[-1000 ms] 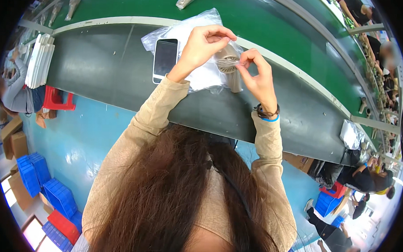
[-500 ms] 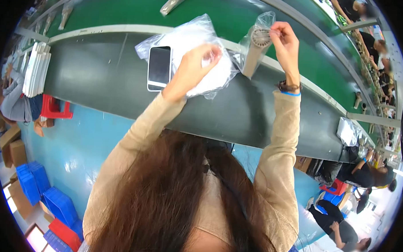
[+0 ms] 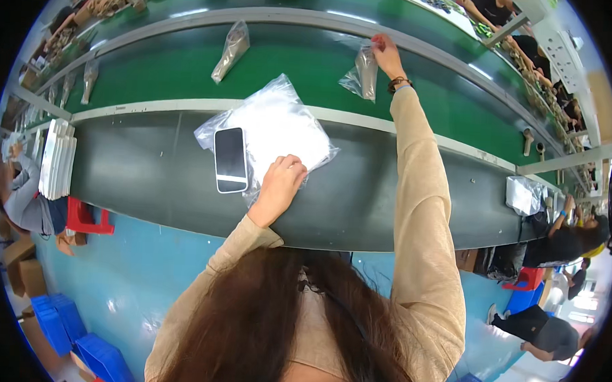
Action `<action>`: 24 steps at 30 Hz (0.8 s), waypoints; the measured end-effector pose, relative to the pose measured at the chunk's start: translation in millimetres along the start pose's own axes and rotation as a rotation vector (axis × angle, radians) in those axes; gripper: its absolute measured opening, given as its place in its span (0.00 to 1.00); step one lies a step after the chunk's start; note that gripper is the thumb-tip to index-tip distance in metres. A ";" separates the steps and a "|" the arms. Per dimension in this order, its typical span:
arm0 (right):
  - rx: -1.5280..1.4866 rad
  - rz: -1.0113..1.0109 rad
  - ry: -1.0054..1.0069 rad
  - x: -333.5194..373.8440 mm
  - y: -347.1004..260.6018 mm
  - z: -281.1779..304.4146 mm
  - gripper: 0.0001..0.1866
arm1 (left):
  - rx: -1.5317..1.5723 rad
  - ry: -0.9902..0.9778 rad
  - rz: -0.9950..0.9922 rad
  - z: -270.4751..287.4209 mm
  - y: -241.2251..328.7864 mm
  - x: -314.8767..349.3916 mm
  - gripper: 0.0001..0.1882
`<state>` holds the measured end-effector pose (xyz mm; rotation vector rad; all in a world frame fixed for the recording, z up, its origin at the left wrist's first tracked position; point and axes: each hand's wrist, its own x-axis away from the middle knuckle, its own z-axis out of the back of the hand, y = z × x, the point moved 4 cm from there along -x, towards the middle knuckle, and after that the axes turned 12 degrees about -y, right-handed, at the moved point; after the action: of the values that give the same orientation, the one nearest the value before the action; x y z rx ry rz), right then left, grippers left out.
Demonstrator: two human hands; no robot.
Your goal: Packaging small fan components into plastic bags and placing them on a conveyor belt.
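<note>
At the far side, over the green conveyor belt, my right hand (image 3: pixel 386 51) is closed on the gathered top of a clear plastic bag (image 3: pixel 354 79). Inside the bag is a beige device (image 3: pixel 367 70) with a handle; its slotted round end no longer shows. My left hand (image 3: pixel 279 187) lies at the near edge of a stack of clear plastic bags (image 3: pixel 281 126) on the dark worktop, its fingers curled together. Whether a bag is pinched under those fingertips is hidden. A phone (image 3: pixel 231 158) with a dark screen rests on the stack's left side.
Another bagged beige device (image 3: pixel 231 50) lies on the belt (image 3: pixel 290 56), with several more at the far left. A pale rail (image 3: pixel 188 105) divides belt from worktop. White panels (image 3: pixel 56 159) stand at the left end; a plastic-wrapped bundle (image 3: pixel 523 195) sits at the right.
My right hand has carried the bagged device away from me, from above the rail to over the belt. My left hand has drawn back to the bag stack's near edge. The view has shifted.
</note>
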<state>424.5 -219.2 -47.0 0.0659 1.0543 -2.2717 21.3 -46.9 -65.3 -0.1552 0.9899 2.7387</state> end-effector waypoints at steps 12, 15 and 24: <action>-0.479 -0.046 0.284 212.3 -94.0 -31.3 0.14 | 0.285 0.039 0.176 12.7 -9.4 -4.2 0.08; -0.511 -0.152 0.278 244.1 -83.9 -44.4 0.12 | 0.075 0.072 0.074 16.8 -5.2 -7.2 0.11; -0.472 -0.218 0.245 259.5 -83.1 -45.2 0.07 | 0.014 0.064 0.021 1.6 -14.3 -4.2 0.08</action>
<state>160.4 -281.8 -97.8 0.0344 1.7789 -2.1756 28.8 -35.9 -72.2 -0.2334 1.0322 2.7612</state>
